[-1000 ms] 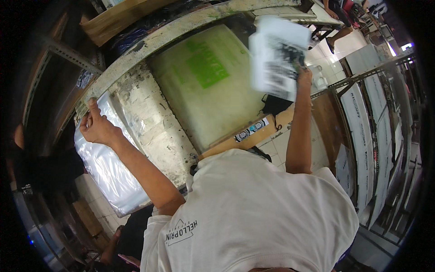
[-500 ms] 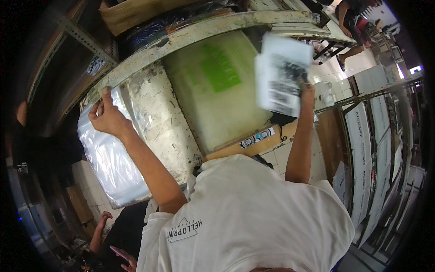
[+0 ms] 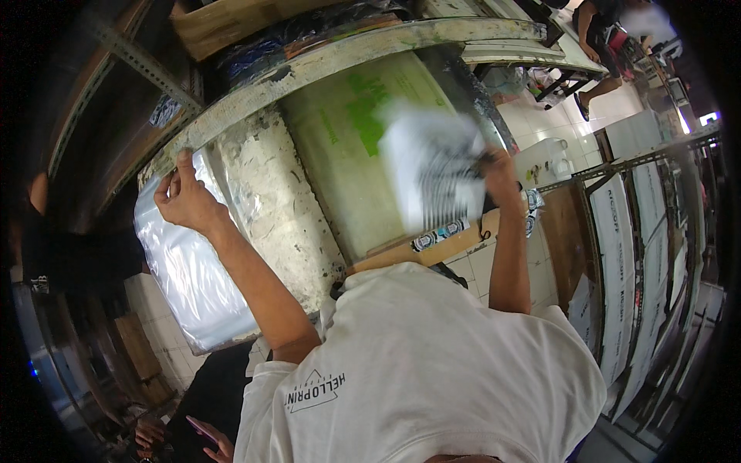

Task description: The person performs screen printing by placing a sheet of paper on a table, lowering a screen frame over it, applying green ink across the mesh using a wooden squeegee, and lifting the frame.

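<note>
My right hand (image 3: pixel 502 181) grips the edge of a white sheet (image 3: pixel 436 181) with dark print, blurred by motion. The sheet hangs over the right part of a pale green, see-through panel (image 3: pixel 324 170), which looks like a printing screen and has a bright green patch (image 3: pixel 363 116). At the left, my left hand (image 3: pixel 189 201) rests at the upper part of a stack of clear plastic sheets (image 3: pixel 193 285). Its thumb points up, apart from the curled fingers, and I see nothing held in it. Between stack and panel runs a paint-spotted board (image 3: pixel 270 193).
A stained bar (image 3: pixel 324 65) crosses the far side, with a cardboard box (image 3: pixel 239 27) behind it. Racked white panels (image 3: pixel 617 270) stand at the right. Another person's hand holds a phone (image 3: pixel 203 429) at lower left. Someone else stands at far right, near a white jug (image 3: pixel 556 154).
My right hand has swung the printed sheet leftward, lower and over the panel, baring the panel's far right edge. The left hand has barely moved. At lower left, the other person's free hand has dropped.
</note>
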A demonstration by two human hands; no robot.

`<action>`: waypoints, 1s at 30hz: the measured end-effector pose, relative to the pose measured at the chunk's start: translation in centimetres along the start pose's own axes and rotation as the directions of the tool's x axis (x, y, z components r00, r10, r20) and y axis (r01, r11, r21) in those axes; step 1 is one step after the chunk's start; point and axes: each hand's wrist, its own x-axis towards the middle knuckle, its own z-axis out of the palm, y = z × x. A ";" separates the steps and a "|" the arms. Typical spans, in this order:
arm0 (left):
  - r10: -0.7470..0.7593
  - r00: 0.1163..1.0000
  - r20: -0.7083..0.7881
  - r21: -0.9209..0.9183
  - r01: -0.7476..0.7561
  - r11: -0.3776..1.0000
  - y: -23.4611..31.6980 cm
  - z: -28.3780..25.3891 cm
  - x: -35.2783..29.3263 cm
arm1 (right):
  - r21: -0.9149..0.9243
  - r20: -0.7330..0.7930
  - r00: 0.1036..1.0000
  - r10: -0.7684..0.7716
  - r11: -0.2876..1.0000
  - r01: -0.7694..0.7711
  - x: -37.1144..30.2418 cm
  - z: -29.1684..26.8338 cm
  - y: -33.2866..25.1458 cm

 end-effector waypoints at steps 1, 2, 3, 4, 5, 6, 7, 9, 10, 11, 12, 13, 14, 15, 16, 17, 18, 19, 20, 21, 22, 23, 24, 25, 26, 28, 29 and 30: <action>0.002 1.000 0.014 -0.008 -0.002 1.000 -0.1 0.1 -0.1 | -0.177 -0.214 0.977 0.009 0.983 -0.048 1.7 -1.5 0.7; 0.014 1.000 0.005 -0.006 -0.014 1.000 -0.1 -0.5 0.2 | -0.032 -0.505 0.857 -0.103 0.994 0.100 1.7 0.4 -3.7; 0.005 1.000 0.008 -0.008 -0.005 1.000 0.0 -0.4 0.1 | -0.225 -0.616 0.781 -0.108 0.973 -0.043 1.6 0.2 -3.4; -0.003 1.000 0.011 -0.010 0.004 1.000 0.1 -0.1 -0.1 | -0.383 -0.711 0.689 -0.143 0.900 -0.208 1.5 0.2 -2.5; -0.011 1.000 0.021 -0.017 0.011 1.000 0.2 0.3 -0.3 | 0.130 -0.596 0.793 0.126 0.990 -0.060 1.3 1.1 -0.1; -0.009 1.000 0.013 -0.016 0.009 1.000 0.2 0.3 -0.2 | 0.286 -0.405 0.909 0.097 0.958 0.025 0.8 2.2 -0.1; -0.007 1.000 0.007 -0.015 0.007 1.000 0.2 0.3 -0.2 | 0.454 -0.192 0.979 0.061 0.890 0.034 0.6 3.3 0.0; -0.003 1.000 -0.004 -0.016 0.003 1.000 0.1 -0.2 0.4 | 0.161 0.034 0.990 -0.137 0.978 0.130 -1.1 4.1 -3.8; -0.006 1.000 0.000 -0.027 0.006 1.000 -0.1 -0.2 0.5 | 0.038 0.053 0.988 -0.148 0.988 0.146 -1.2 3.6 -4.5; -0.011 1.000 0.006 -0.033 0.011 0.999 -0.1 -0.3 0.5 | -0.016 -0.125 0.992 -0.034 0.999 0.032 0.2 1.6 -3.7; -0.004 1.000 0.013 -0.035 0.005 0.999 0.0 -0.3 0.3 | -0.049 -0.303 0.950 0.074 0.994 -0.093 1.1 0.6 -3.4; 0.002 1.000 0.019 -0.036 -0.002 0.999 0.2 -0.1 0.0 | -0.098 -0.462 0.886 0.036 0.991 -0.091 1.3 0.6 -2.9; 0.012 1.000 0.020 -0.041 -0.011 0.999 0.3 0.2 -0.1 | -0.146 -0.603 0.797 -0.016 0.985 -0.091 1.8 0.7 -2.8; 0.019 1.000 0.007 -0.061 -0.018 0.998 0.1 0.3 -0.1 | -0.193 -0.724 0.686 -0.074 0.976 -0.098 2.1 0.9 -2.8; 0.012 1.000 0.001 -0.046 -0.012 0.999 0.2 0.1 -0.1 | -0.216 -0.473 0.878 -0.074 0.976 -0.034 1.3 1.3 -2.7; 0.001 1.000 -0.007 -0.033 -0.001 0.999 0.2 0.1 0.0 | -0.223 -0.174 0.982 -0.075 0.974 0.035 -0.1 2.2 -3.4; -0.008 1.000 -0.011 -0.020 0.007 1.000 0.3 0.0 0.0 | -0.168 -0.068 0.995 -0.079 0.984 0.067 -0.6 2.3 -2.4; -0.011 1.000 -0.005 -0.027 0.011 1.000 0.4 0.0 -0.1 | -0.107 0.041 0.996 -0.085 0.990 0.089 -0.9 2.3 -1.5; -0.017 1.000 0.008 -0.040 0.018 0.999 0.5 0.4 -0.2 | -0.010 -0.068 0.994 -0.088 0.996 0.088 -0.7 1.6 2.1; -0.015 1.000 0.000 -0.034 0.015 0.999 0.4 -0.1 -0.1 | 0.030 -0.138 0.990 -0.022 0.999 0.026 -0.3 1.7 -0.9; -0.004 1.000 -0.010 -0.035 0.003 0.999 0.2 -0.6 0.1 | 0.077 -0.205 0.978 0.039 0.997 -0.024 0.4 1.8 -4.2; 0.000 1.000 0.006 -0.054 0.001 0.999 0.3 -0.2 -0.2 | -0.055 -0.413 0.910 -0.030 0.998 0.008 0.8 0.7 -1.4; 0.000 1.000 0.023 -0.077 0.002 0.997 0.2 0.3 -0.3 | -0.194 -0.593 0.796 -0.125 0.981 0.010 1.4 -0.5 1.2; 0.003 1.000 0.011 -0.036 -0.003 0.999 0.2 0.1 -0.3 | -0.332 -0.456 0.880 -0.136 0.943 -0.026 1.1 -0.4 1.2; 0.002 1.000 0.005 -0.033 -0.002 0.999 0.3 0.0 -0.3 | -0.465 -0.308 0.943 -0.125 0.885 -0.035 0.7 0.0 0.9; -0.005 1.000 0.000 -0.024 0.005 1.000 0.5 0.0 -0.4 | -0.269 -0.177 0.984 0.009 0.962 -0.057 0.5 1.2 -0.1; -0.006 1.000 -0.001 -0.026 0.006 1.000 0.5 0.0 -0.4 | 0.086 -0.164 0.980 0.111 0.991 -0.098 0.2 2.1 -0.8; -0.008 1.000 -0.002 -0.028 0.008 1.000 0.6 0.1 -0.4 | 0.429 -0.117 0.973 0.201 0.893 -0.133 0.0 2.6 -1.2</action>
